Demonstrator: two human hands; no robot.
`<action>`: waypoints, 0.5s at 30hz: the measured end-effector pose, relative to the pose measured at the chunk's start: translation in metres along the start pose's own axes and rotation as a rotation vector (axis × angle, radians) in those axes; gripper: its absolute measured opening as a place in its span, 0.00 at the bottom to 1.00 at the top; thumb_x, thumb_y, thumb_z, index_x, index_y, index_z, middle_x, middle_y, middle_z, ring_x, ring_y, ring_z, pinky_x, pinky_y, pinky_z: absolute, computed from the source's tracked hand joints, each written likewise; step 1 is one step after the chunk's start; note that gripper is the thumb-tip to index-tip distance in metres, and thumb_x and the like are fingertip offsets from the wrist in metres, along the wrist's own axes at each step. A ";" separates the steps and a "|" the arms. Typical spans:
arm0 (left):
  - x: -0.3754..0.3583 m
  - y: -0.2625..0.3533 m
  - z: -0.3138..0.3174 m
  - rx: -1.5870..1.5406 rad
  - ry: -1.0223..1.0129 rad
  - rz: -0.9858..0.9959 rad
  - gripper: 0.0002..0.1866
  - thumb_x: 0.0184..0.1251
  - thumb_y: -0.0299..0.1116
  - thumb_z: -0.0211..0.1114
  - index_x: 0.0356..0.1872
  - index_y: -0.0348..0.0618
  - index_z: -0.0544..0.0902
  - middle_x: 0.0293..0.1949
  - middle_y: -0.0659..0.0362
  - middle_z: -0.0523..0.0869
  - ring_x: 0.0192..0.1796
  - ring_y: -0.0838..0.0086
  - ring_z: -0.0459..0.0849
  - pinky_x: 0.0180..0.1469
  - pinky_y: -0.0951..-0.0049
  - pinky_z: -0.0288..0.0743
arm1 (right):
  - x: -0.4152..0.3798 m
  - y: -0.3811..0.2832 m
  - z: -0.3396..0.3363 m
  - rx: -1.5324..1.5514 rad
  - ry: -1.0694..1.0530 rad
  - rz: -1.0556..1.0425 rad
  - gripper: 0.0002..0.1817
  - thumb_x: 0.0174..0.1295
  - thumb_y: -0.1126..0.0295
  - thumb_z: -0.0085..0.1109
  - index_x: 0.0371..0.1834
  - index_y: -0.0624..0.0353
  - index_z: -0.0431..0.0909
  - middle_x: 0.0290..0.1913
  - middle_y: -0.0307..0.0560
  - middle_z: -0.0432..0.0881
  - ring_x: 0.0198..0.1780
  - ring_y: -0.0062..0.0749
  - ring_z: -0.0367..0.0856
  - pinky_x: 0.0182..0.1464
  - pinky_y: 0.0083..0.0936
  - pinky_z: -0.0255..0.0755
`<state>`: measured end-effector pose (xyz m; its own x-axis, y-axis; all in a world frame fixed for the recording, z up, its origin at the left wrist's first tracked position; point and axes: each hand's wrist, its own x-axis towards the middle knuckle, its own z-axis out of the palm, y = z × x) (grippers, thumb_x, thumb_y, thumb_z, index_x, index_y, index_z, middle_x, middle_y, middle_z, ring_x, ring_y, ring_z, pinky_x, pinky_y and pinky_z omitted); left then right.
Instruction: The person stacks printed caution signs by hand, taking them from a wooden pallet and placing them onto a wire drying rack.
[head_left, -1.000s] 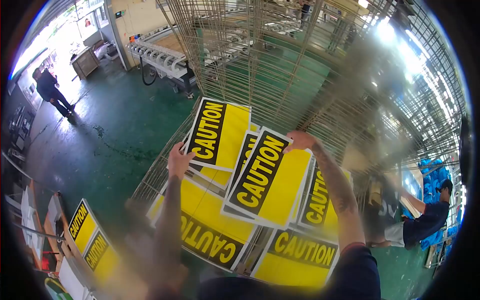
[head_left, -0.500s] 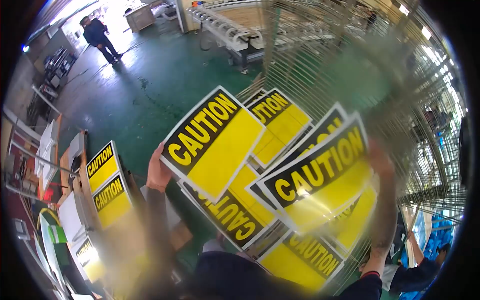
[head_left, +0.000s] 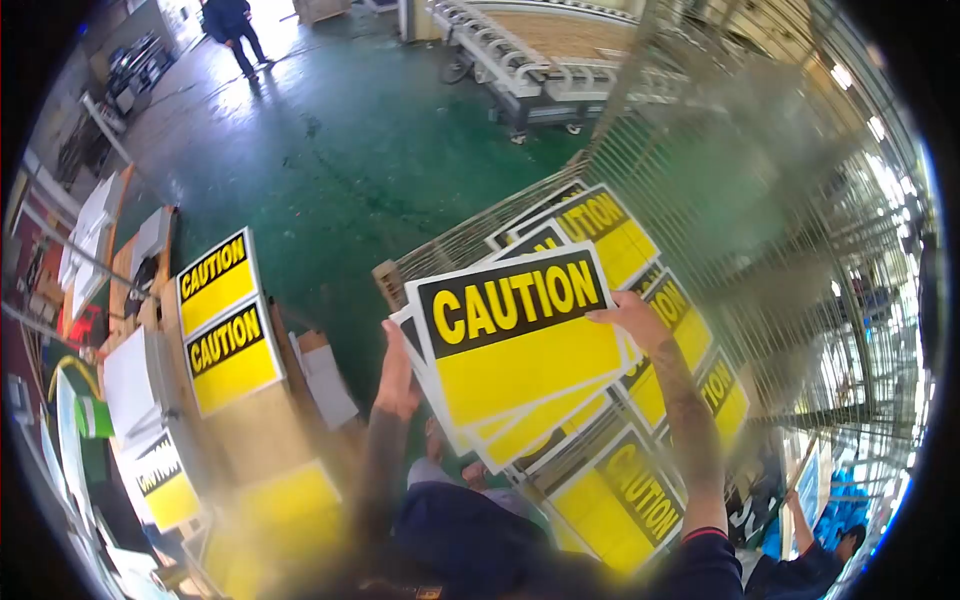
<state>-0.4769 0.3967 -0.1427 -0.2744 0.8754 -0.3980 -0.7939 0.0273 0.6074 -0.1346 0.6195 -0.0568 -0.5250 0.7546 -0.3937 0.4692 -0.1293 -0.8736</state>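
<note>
A loose stack of yellow and black caution signs (head_left: 525, 365) is held up between my two hands, its sheets fanned out unevenly at the left and lower edges. My left hand (head_left: 398, 375) presses along the stack's left edge; part of its grip is hidden. On the right edge, my right hand (head_left: 640, 325) grips with the thumb over the top sign and the other fingers underneath. Below and behind lie more caution signs (head_left: 625, 500), overlapping on a wire rack (head_left: 480, 222).
Two caution signs (head_left: 230, 345) lie on a brown surface to the left, near white boards (head_left: 137, 390). A person (head_left: 232, 30) stands at the far back. A wheeled roller table (head_left: 520, 70) is behind the rack. Another person's arm (head_left: 803, 515) shows at lower right.
The signs that were apart in my two hands are brought together into one stack. My right hand has moved left and my left hand right and down. The view has shifted.
</note>
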 end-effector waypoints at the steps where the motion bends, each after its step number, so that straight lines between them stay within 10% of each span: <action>1: -0.008 0.000 -0.002 -0.064 -0.033 0.031 0.36 0.87 0.62 0.48 0.75 0.40 0.73 0.67 0.52 0.84 0.66 0.62 0.85 0.69 0.60 0.80 | 0.000 0.002 0.007 -0.022 0.002 -0.006 0.23 0.64 0.66 0.76 0.60 0.66 0.86 0.51 0.39 0.91 0.53 0.25 0.85 0.60 0.25 0.75; 5: -0.054 0.023 -0.001 0.128 0.054 0.157 0.15 0.74 0.34 0.74 0.56 0.40 0.85 0.42 0.65 0.88 0.40 0.80 0.87 0.42 0.73 0.81 | -0.028 -0.005 0.023 -0.212 0.045 -0.126 0.20 0.65 0.63 0.76 0.55 0.64 0.88 0.46 0.40 0.91 0.48 0.25 0.86 0.55 0.26 0.77; 10: -0.168 0.071 -0.028 0.524 0.151 0.677 0.17 0.79 0.38 0.71 0.59 0.39 0.84 0.48 0.66 0.86 0.51 0.83 0.79 0.56 0.75 0.76 | -0.091 -0.045 0.098 -0.019 0.043 -0.306 0.25 0.72 0.74 0.67 0.71 0.65 0.75 0.64 0.47 0.85 0.61 0.31 0.84 0.65 0.28 0.76; 12: -0.233 0.092 -0.057 0.855 0.451 0.940 0.37 0.72 0.44 0.77 0.72 0.34 0.71 0.59 0.54 0.84 0.59 0.68 0.81 0.64 0.65 0.76 | -0.118 -0.053 0.171 0.172 -0.055 -0.406 0.25 0.70 0.74 0.69 0.69 0.65 0.76 0.62 0.47 0.86 0.59 0.29 0.85 0.63 0.27 0.78; 15: -0.348 0.112 -0.111 0.901 0.766 0.835 0.40 0.59 0.35 0.87 0.66 0.32 0.71 0.59 0.47 0.85 0.60 0.64 0.86 0.62 0.63 0.82 | -0.155 -0.025 0.267 0.122 -0.124 -0.541 0.22 0.70 0.69 0.72 0.64 0.66 0.79 0.58 0.46 0.88 0.55 0.30 0.88 0.58 0.29 0.81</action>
<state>-0.5304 0.0419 -0.0128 -0.9249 0.3266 0.1946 0.2658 0.1894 0.9452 -0.2548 0.3338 -0.0505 -0.7507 0.6538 0.0952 0.0281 0.1756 -0.9841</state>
